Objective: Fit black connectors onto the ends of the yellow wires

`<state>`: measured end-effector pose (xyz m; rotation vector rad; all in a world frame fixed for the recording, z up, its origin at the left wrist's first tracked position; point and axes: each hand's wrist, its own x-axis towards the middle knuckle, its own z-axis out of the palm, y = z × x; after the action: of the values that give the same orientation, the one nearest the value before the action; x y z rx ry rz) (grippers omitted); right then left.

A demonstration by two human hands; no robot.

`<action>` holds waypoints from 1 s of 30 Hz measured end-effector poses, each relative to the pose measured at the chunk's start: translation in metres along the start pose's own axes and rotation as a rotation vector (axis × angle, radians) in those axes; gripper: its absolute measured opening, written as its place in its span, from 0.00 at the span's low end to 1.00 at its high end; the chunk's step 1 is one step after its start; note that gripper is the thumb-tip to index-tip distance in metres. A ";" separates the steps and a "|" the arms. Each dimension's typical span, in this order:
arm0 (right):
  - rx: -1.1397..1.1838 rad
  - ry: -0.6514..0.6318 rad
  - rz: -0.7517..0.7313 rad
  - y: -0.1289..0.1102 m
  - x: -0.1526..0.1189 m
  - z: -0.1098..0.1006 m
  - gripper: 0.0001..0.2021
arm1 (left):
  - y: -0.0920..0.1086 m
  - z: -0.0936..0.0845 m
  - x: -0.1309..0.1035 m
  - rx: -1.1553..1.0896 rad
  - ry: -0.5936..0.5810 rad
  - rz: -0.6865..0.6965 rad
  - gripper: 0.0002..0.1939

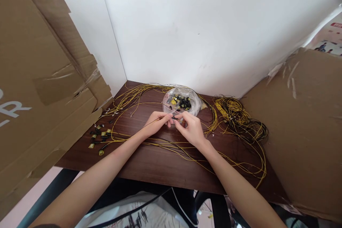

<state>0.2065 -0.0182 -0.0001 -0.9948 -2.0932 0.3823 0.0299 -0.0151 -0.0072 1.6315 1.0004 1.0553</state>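
Both hands meet over the middle of the table, just in front of a clear plastic bag (197, 104) of small black and yellow connectors (184, 102). My left hand (157, 121) is closed in a pinch on a thin yellow and black wire (145, 125) that trails off to the left. Between the fingertips of my right hand (191, 128) is a small black connector (174, 117), close against the wire's end. Whether the wire sits inside the connector cannot be made out. More yellow wires (171, 145) run across the table under my forearms.
Wires with black and yellow connectors (103, 134) lie at the table's left. A tangled coil of yellow and black wire (235, 114) rests at the right. Cardboard (40, 78) stands along the left, more cardboard (301, 131) on the right, and a white wall (197, 35) behind.
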 end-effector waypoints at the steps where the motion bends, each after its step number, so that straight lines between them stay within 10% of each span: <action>1: 0.000 0.009 0.000 0.001 0.000 -0.001 0.04 | 0.000 0.000 0.001 -0.022 0.020 -0.011 0.20; 30: -0.145 -0.041 -0.128 -0.001 0.000 -0.008 0.08 | 0.002 -0.003 -0.002 0.067 0.011 0.009 0.18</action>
<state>0.2116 -0.0190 0.0055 -0.9363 -2.2337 0.1900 0.0271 -0.0167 -0.0047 1.6872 1.0466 1.0481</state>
